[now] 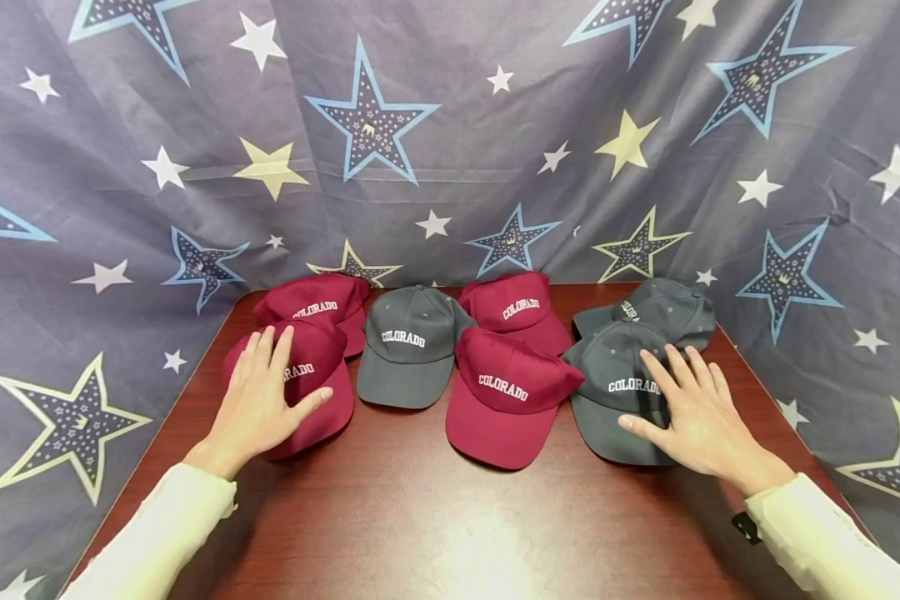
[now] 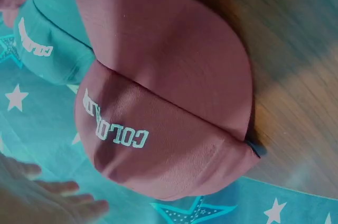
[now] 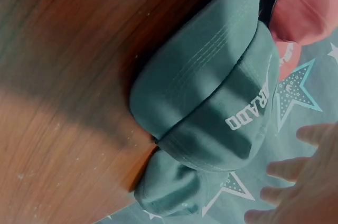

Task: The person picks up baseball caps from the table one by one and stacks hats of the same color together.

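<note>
My left hand (image 1: 265,398), fingers straight and thumb spread, is over the front left maroon cap (image 1: 330,408) and hides part of its COLORADO lettering. In the left wrist view a gap shows between the fingers and that maroon cap (image 2: 169,76). On the other side my right hand (image 1: 693,412) is spread the same way over the right part of the front grey cap (image 1: 607,425). The right wrist view shows that grey cap (image 3: 211,92) beside the fingers, with nothing held. Both hands have long pale sleeves.
Between the hands stand a grey cap (image 1: 405,375) and a maroon cap (image 1: 502,425). Behind are another maroon cap (image 1: 521,304), one at back left (image 1: 307,292) and a grey cap (image 1: 682,312) at back right. A star-patterned cloth (image 1: 450,167) surrounds the brown table (image 1: 390,517).
</note>
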Demonstrator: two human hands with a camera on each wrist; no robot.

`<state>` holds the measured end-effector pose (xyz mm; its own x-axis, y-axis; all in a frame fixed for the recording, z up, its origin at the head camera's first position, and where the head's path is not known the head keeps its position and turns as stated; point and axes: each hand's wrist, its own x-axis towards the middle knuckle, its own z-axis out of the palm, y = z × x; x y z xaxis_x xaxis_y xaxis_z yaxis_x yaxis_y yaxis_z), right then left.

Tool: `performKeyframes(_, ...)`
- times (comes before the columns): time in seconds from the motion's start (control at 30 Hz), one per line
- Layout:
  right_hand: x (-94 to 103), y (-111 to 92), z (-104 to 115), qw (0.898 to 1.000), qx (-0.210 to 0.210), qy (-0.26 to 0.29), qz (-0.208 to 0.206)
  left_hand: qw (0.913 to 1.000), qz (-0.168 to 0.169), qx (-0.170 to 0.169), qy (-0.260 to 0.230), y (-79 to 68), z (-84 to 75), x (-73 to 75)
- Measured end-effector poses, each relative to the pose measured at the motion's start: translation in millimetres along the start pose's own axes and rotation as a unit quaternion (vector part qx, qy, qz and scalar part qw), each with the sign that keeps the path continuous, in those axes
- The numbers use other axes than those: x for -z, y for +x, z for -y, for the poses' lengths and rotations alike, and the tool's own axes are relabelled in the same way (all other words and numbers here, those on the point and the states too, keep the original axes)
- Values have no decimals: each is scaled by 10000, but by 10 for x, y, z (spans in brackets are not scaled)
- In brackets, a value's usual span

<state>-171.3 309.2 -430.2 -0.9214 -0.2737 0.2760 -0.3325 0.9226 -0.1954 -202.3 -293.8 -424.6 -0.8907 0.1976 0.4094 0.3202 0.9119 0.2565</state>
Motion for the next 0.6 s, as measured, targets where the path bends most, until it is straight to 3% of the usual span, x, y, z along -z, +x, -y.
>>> performKeyframes(0.3,5,-4,44,10000,0,29,8,9948,51,1008,147,253,65,-27)
performKeyframes(0.6,-10,-9,70,10000,3,5,22,9853,391,1639,291,448,174,-77)
